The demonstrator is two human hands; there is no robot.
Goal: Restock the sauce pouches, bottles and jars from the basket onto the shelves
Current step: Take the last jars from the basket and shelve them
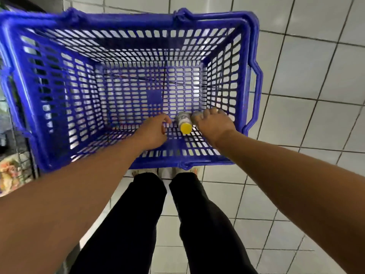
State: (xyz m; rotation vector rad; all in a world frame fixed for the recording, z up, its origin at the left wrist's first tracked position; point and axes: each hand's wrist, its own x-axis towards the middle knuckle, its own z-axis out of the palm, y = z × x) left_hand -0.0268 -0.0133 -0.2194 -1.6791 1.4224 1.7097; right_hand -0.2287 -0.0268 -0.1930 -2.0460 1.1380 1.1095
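Flanks yellow-capped bottle [184, 122] lying near-far in blue basket [250, 56], cap nearest: left grip [156, 131] loosely curled, right grip [212, 123] splayed, both empty.

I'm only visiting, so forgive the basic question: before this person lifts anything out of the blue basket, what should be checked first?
1. Bottle within reach: ok, it lies on its side between the two hands.
2. Cap on: ok, the yellow cap is in place.
3. Left hand free: ok, it holds nothing and sits just beside the bottle.
4. Right hand free: cannot tell, its fingers hide what is under them.
5. Other stock left in the basket: cannot tell, only the one bottle shows plainly.
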